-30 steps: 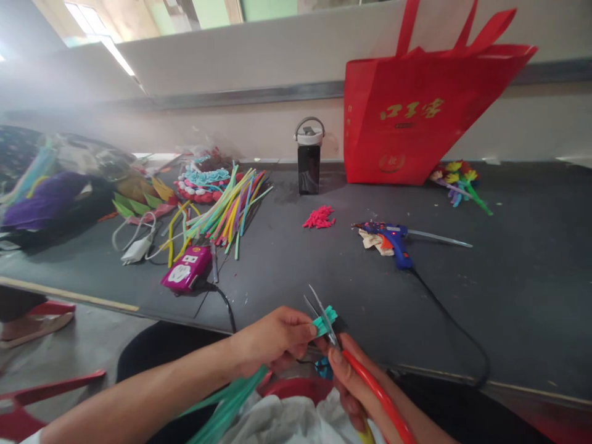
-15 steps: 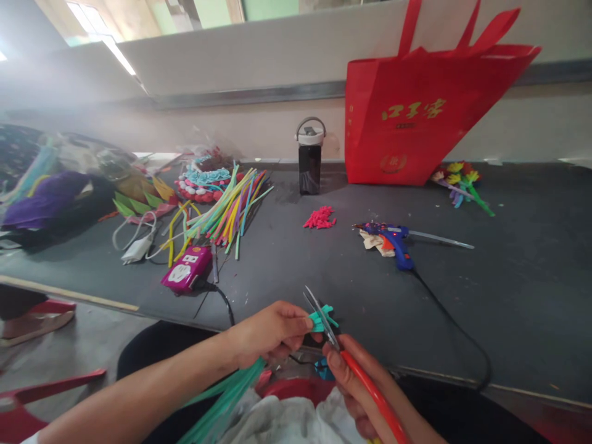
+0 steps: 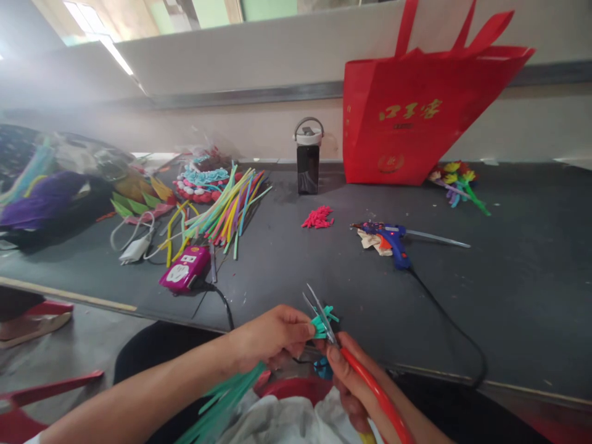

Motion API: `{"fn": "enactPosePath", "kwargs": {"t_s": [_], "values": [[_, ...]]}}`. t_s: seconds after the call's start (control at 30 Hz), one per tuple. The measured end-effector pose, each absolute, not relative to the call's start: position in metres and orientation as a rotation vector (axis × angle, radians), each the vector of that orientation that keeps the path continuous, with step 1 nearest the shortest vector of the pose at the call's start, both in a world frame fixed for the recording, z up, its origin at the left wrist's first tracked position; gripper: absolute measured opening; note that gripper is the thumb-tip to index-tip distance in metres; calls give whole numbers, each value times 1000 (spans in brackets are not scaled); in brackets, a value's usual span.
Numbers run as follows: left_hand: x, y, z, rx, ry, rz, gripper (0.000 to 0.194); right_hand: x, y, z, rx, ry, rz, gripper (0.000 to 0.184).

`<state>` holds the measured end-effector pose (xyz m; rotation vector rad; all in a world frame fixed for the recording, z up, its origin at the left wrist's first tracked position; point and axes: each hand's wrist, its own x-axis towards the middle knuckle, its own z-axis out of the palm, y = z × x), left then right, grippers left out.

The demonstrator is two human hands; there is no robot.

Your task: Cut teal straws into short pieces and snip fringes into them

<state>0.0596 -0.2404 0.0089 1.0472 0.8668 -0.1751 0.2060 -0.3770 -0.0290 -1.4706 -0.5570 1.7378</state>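
Observation:
Between the thumb and fingers of my left hand [image 3: 282,333] is a bundle of teal pipe cleaners [image 3: 226,401]; their long ends hang down toward my lap and the short ends stick out past my fingertips. My right hand [image 3: 349,376] grips red-handled scissors [image 3: 377,388]. The scissor blades are parted and lie across the short teal ends. Several cut teal pieces [image 3: 330,316] show around the blades, on the table or on the bundle; I cannot tell which. A small pile of pink-red cut pieces [image 3: 317,217] lies farther up the table.
A blue glue gun [image 3: 393,237] rests at the right, its cord trailing to the table edge. A magenta power socket [image 3: 185,270] and colourful pipe cleaners [image 3: 235,209] lie left. A black bottle [image 3: 308,166] and red bag [image 3: 416,123] stand by the wall.
The scissors and both hands stay nearly in place, with the blades slightly shifted over the teal ends. The whole view has moved a little.

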Motion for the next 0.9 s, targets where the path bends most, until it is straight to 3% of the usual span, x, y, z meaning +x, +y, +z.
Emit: {"fn": "enactPosePath", "kwargs": {"t_s": [0.13, 0.4, 0.6, 0.9], "values": [[59, -238, 8, 1035, 861, -163, 48, 206, -375, -24, -1485, -419, 1811, 78], [57, -237, 8, 998, 886, -136, 55, 210, -370, -21, -1395, -537, 1843, 68], [54, -238, 7, 983, 877, -107, 49, 207, -372, -18, -1432, -439, 1862, 64], [44, -250, 13, 900, 840, -14, 41, 211, -379, -22, -1323, -591, 1640, 67]]}}
